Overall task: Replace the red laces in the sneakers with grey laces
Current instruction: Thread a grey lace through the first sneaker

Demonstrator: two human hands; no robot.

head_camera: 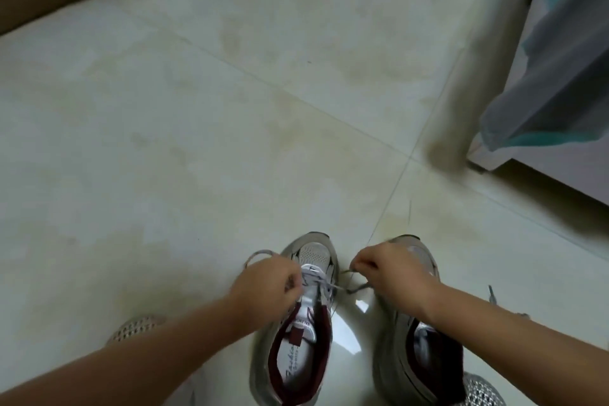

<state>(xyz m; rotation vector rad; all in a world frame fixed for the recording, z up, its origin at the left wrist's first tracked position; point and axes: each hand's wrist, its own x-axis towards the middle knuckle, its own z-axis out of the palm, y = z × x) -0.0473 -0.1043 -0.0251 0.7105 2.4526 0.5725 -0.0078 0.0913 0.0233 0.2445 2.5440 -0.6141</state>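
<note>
Gripping grey lace (333,287) between left hand (263,287), right hand (392,273)

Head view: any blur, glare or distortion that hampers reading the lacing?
Head view: motion blur smears the furniture leg; a bright glare patch sits on the floor between the sneakers; wide-angle bending curves the tile joints; both hands and the grey lace stay readable, slightly soft.

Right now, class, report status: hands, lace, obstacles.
Left hand and right hand each pinch an end of the grey lace. It is threaded through the left sneaker. Nothing blocking.
</note>
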